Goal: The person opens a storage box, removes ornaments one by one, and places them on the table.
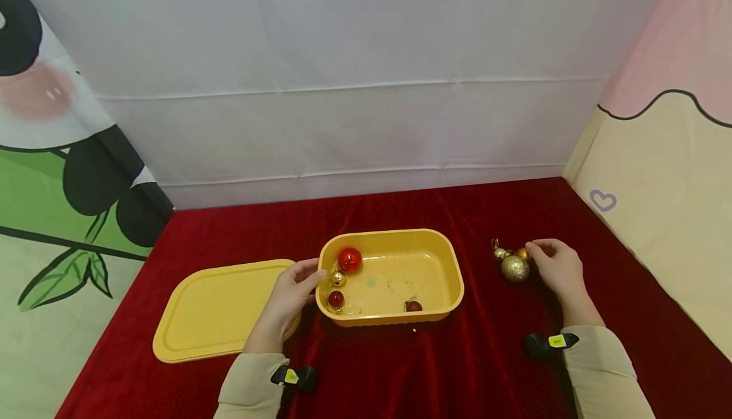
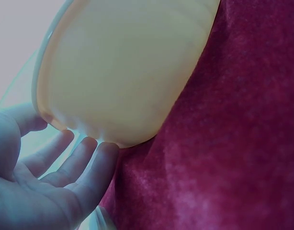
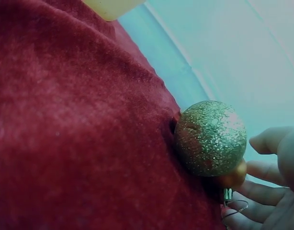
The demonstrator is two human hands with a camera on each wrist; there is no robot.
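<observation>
My left hand (image 1: 288,298) grips the left end of a yellow plastic box (image 1: 400,320), thumb over the rim and fingers against the outer wall. Inside the box are a shiny red ball ornament (image 1: 350,259), a small gold ball (image 1: 338,278) and two small dark red balls, one (image 1: 336,299) at the left and another (image 1: 413,306) near the front wall. On the right, the fingertips of my right hand (image 1: 557,269) are at a small orange-gold ball (image 1: 523,254), thumb apart from it in the right wrist view. Beside it lies a larger glittery gold ball (image 3: 211,139).
A yellow lid (image 1: 220,311) lies flat left of the box, partly behind my left forearm. Another small gold ball (image 1: 500,254) sits left of the glittery one. Dark red velvet (image 1: 366,374) covers the table, with a white cloth wall (image 1: 366,120) behind.
</observation>
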